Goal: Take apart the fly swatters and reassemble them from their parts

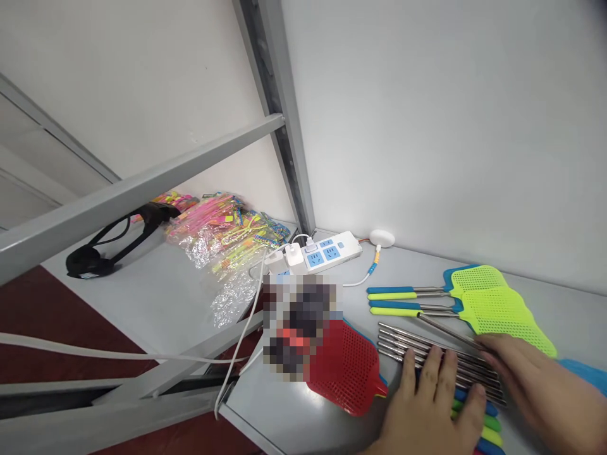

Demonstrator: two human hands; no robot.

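Note:
Several thin silver telescopic rods (398, 338) lie side by side on the grey shelf. My left hand (429, 398) rests flat across them with its fingers spread. My right hand (535, 385) is closed around the end of a single rod (448, 328), which slants up and left toward the fly swatter handles. Blue, green and yellow handles (490, 436) show partly from under my left hand. Left of that hand lies a red fly swatter head (353, 373). Yellow-green fly swatters (497, 306) with blue ones beneath lie behind the rods.
A white power strip (332, 249) with plugs and cables stands at the back, near a round white device (382, 238). Grey metal bars (156, 170) cross the left side. Beyond them are plastic-wrapped colourful items (227, 227) and a black headset-like strap (90, 259). A blurred patch hides part of the shelf.

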